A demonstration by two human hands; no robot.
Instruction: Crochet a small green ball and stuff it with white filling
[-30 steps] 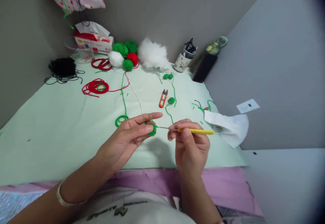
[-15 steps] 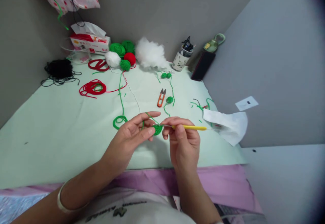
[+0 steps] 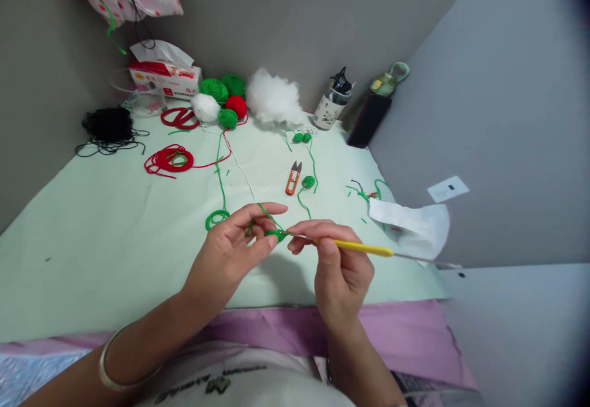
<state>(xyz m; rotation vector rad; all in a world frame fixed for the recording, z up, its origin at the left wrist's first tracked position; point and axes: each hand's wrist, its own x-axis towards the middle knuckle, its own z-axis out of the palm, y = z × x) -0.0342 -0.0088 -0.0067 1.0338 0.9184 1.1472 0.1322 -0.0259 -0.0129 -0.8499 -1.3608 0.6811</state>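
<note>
My left hand (image 3: pixel 233 247) pinches a small green crochet piece (image 3: pixel 278 234) between thumb and fingers, with green yarn (image 3: pixel 220 176) looped over the forefinger and trailing up the table to the balls at the back. My right hand (image 3: pixel 338 265) is closed round a yellow-handled crochet hook (image 3: pixel 362 247); its metal tip is in the green piece. Both hands hover just above the pale green table cover (image 3: pixel 106 229), near its front edge.
Orange thread snips (image 3: pixel 293 178) lie behind the hands, with small green crochet pieces (image 3: pixel 308 181) beside them. Red yarn coils (image 3: pixel 168 159), black yarn (image 3: pixel 108 125), yarn balls (image 3: pixel 221 99), white stuffing (image 3: pixel 274 96), a tissue box (image 3: pixel 163 78), a cup (image 3: pixel 329 109) and white paper (image 3: pixel 415 225) lie around.
The hook's handle end has dropped and swung right, so the hook now slants. The green piece sits turned more edge-on between my left fingers, and my right hand has moved slightly lower.
</note>
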